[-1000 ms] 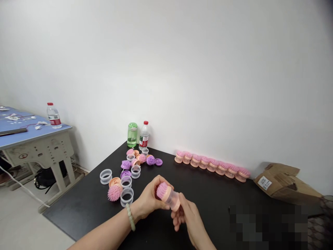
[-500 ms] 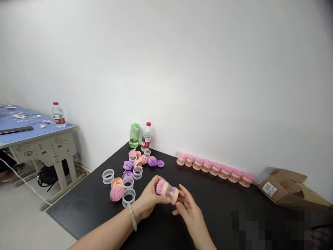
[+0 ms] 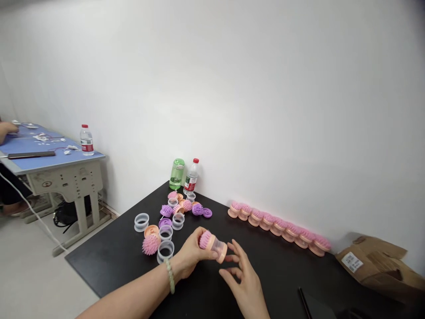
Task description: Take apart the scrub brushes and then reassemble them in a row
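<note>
Brush (image 3: 217, 247): pink bristles, peach collar and base, translucent waist, tilted

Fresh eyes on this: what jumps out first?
Probably the row of pink-topped brushes along the wall, right of centre. Next, the held brush, tilted in the left grip at front centre. Left of it, loose pink and purple heads and clear rings dot the black table.
</note>
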Action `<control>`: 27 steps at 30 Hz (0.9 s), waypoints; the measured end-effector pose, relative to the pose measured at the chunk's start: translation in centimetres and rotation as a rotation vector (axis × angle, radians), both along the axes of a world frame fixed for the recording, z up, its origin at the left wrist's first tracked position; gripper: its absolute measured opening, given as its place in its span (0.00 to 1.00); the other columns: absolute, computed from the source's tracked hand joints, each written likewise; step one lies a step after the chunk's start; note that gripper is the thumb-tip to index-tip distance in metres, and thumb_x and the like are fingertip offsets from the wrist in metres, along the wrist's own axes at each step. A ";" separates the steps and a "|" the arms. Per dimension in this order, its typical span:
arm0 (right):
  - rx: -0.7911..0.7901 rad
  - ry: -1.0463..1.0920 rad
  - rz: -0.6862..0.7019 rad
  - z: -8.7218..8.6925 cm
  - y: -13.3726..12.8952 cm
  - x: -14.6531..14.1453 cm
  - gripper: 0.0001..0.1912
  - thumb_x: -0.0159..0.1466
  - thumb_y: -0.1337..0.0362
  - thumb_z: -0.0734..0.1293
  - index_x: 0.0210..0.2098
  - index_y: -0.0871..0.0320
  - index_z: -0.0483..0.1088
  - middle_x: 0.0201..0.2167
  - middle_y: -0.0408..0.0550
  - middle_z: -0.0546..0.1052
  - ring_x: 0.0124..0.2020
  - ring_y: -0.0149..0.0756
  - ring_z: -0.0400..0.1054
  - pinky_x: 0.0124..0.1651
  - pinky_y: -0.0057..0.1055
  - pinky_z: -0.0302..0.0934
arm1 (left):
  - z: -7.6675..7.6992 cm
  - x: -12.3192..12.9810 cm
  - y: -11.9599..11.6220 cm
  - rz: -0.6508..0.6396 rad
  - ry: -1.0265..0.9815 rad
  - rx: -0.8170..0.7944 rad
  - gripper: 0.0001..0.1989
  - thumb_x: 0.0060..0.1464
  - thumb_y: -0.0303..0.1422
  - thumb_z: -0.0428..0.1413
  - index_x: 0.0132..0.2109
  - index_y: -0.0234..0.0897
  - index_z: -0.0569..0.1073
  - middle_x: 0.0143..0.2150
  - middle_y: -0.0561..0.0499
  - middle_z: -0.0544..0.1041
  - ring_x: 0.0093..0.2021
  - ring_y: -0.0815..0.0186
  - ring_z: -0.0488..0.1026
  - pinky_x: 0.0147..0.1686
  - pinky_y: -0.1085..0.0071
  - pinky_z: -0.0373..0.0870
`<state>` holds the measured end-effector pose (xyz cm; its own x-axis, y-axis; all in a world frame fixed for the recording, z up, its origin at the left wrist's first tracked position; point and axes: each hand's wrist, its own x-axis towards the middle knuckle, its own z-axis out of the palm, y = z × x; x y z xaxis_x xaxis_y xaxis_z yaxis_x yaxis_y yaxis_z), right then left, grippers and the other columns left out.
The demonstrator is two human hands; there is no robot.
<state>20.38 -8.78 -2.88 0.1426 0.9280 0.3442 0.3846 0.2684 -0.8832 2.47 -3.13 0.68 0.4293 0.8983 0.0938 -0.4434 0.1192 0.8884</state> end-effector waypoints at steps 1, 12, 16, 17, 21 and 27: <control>0.019 -0.030 -0.005 -0.1 0.0 0.0 0.37 0.58 0.52 0.73 0.64 0.54 0.63 0.52 0.57 0.78 0.33 0.39 0.78 0.39 0.37 0.75 | -0.1 0.0 0.1 0.003 0.019 0.000 0.27 0.30 0.30 0.74 0.37 0.37 0.69 0.33 0.56 0.71 0.35 0.67 0.68 0.35 0.74 0.62; -0.009 -0.030 0.007 -0.3 0.3 0.0 0.29 0.63 0.51 0.67 0.59 0.57 0.68 0.45 0.54 0.81 0.31 0.40 0.78 0.32 0.33 0.74 | -0.1 -0.1 0.0 0.014 0.134 0.109 0.27 0.32 0.34 0.73 0.39 0.37 0.68 0.33 0.56 0.70 0.34 0.67 0.66 0.33 0.74 0.61; 0.075 -0.156 -0.011 -0.5 0.2 -0.1 0.27 0.57 0.61 0.71 0.56 0.54 0.71 0.51 0.52 0.79 0.40 0.43 0.78 0.40 0.33 0.74 | -0.1 -0.2 0.2 -0.008 0.210 0.143 0.28 0.31 0.34 0.74 0.39 0.37 0.68 0.32 0.57 0.69 0.34 0.68 0.64 0.33 0.74 0.60; 0.069 -0.165 -0.022 -0.5 0.2 -0.2 0.25 0.57 0.60 0.72 0.54 0.53 0.73 0.50 0.52 0.79 0.42 0.44 0.78 0.41 0.34 0.74 | -0.1 -0.2 0.2 -0.006 0.232 0.166 0.28 0.30 0.33 0.74 0.38 0.37 0.69 0.32 0.57 0.69 0.33 0.68 0.64 0.32 0.74 0.59; -0.041 -0.013 0.048 -0.2 0.1 -0.7 0.23 0.61 0.51 0.70 0.51 0.56 0.74 0.39 0.51 0.82 0.37 0.44 0.78 0.40 0.35 0.73 | -0.1 -0.2 0.2 -0.045 0.201 0.200 0.29 0.30 0.32 0.74 0.39 0.37 0.68 0.33 0.57 0.70 0.34 0.68 0.65 0.32 0.74 0.60; -0.123 0.262 0.198 0.3 0.5 -1.0 0.29 0.59 0.39 0.69 0.43 0.61 0.76 0.28 0.47 0.77 0.28 0.38 0.72 0.32 0.33 0.70 | -0.3 0.0 0.1 -0.125 0.103 0.138 0.30 0.31 0.31 0.74 0.40 0.38 0.67 0.33 0.56 0.72 0.33 0.67 0.69 0.33 0.73 0.64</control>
